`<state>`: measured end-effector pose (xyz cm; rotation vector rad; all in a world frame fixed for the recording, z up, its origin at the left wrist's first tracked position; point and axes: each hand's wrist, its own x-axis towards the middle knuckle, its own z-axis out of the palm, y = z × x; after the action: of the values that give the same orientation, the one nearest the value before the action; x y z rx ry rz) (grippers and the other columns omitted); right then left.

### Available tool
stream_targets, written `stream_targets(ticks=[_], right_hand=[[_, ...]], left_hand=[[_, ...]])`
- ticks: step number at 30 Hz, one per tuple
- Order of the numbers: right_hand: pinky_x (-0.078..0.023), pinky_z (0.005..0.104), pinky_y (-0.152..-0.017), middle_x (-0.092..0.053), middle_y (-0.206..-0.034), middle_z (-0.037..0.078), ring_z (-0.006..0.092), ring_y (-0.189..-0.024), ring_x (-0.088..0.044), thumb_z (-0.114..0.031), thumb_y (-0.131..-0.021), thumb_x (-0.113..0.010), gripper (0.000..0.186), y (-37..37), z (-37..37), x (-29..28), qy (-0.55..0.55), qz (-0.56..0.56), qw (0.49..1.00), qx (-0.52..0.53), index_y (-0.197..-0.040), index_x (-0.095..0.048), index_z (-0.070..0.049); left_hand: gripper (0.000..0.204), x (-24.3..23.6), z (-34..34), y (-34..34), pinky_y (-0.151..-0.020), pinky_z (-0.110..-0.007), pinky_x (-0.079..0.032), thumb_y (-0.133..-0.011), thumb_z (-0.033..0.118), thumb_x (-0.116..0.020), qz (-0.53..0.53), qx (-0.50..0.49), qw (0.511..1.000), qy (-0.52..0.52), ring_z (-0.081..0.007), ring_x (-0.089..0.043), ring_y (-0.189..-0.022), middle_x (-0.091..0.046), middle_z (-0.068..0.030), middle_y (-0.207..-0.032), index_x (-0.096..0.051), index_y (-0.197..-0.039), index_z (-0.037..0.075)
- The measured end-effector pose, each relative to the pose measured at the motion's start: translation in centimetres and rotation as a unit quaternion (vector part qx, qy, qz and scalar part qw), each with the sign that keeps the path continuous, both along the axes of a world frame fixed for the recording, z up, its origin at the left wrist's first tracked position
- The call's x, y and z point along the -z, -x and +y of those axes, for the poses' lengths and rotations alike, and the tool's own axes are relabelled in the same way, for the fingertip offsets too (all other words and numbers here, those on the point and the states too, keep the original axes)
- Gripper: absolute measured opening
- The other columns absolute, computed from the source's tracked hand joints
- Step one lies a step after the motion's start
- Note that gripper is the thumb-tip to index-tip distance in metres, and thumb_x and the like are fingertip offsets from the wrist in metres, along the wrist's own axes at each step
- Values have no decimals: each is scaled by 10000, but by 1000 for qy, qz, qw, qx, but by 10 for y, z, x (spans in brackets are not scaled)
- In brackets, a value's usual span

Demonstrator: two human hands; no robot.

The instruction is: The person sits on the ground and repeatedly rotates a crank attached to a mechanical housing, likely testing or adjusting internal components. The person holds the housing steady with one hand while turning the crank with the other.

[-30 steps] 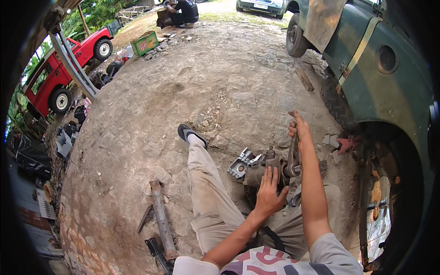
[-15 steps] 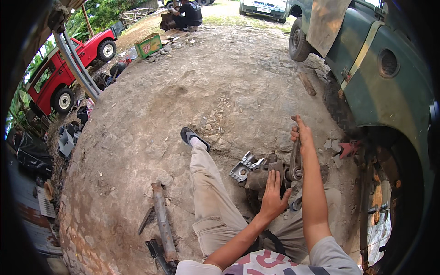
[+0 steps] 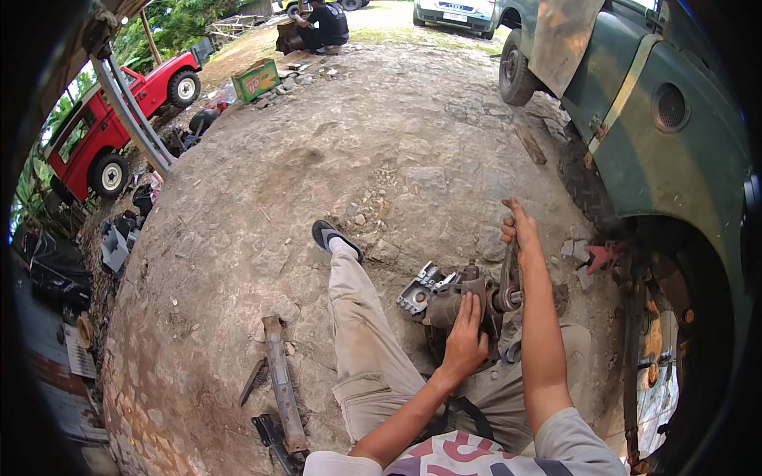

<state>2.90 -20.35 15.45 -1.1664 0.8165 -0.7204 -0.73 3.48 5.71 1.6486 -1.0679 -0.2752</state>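
Note:
Between my legs sits a greasy metal gear housing [image 3: 443, 312]. My left hand [image 3: 464, 343] lies on top of it with fingers stretched out, pressing the casing and holding nothing. My right hand [image 3: 520, 228] is wrapped round the upper end of a long wrench [image 3: 508, 270], which stands nearly upright. The wrench's lower end meets a round shaft end on the right side of the housing; my forearm partly covers that spot. A silver cast metal part [image 3: 426, 289] rests just left of the housing.
A long rusty metal bar [image 3: 282, 385] and black metal pieces [image 3: 274, 440] lie left of my leg. The green vehicle [image 3: 675, 135] rises on the right, a red stand [image 3: 605, 258] beside it. A red off-road car [image 3: 119, 119], a green carton [image 3: 256, 79] and a seated person [image 3: 327, 24] are farther off.
My left hand has shifted slightly on the housing, its thumb drawn in closer to the fingers. My right hand and the wrench are almost unchanged.

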Motion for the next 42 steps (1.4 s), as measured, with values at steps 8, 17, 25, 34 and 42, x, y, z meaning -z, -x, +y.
stream_targets(ticks=[8,17,25,34,42], right_hand=[[-354,241,-471,-473,-682,-39,53,-531,-412,-420,-966,-667,498,-1,4,-3,-10,1,1000,12,-1251,-607,-16],[-367,241,-495,-473,-706,-35,66,-553,-438,-400,-972,-648,472,1,-6,3,2,11,1000,5,-1233,-619,-8],[-318,217,-483,-425,-706,-48,35,-538,-378,-405,-961,-680,517,-4,5,-5,-35,-22,999,-8,-1281,-575,-13],[-370,235,-498,-483,-713,-28,56,-547,-422,-402,-945,-700,494,-2,-1,-2,-23,-23,999,-10,-1234,-608,-12],[-380,245,-501,-487,-724,-23,64,-559,-433,-407,-952,-685,477,3,-3,1,-16,-7,1000,-3,-1222,-617,-19]], left_hand=[[736,1,-2,-9,-1102,-433,-403,-781,-63,-589,-42,-47,998,20,-413,-473,-1310,-467,-238,-1439,-409,-1490,12],[707,-14,-13,-4,-1187,-500,-293,-784,-64,-530,-45,-17,998,29,-413,-362,-1427,-423,-287,-1484,-366,-1471,-77],[669,12,-1,-27,-1176,-494,-316,-812,-49,-499,-49,-19,997,-61,-376,-428,-1396,-445,-251,-1494,-398,-1474,-44],[682,1,0,-13,-1174,-501,-311,-820,-51,-489,-14,-17,999,-29,-366,-405,-1417,-430,-224,-1518,-382,-1493,-26],[644,9,2,-8,-1182,-510,-283,-870,-33,-475,44,-25,998,-37,-369,-359,-1443,-406,-211,-1539,-386,-1506,16]])
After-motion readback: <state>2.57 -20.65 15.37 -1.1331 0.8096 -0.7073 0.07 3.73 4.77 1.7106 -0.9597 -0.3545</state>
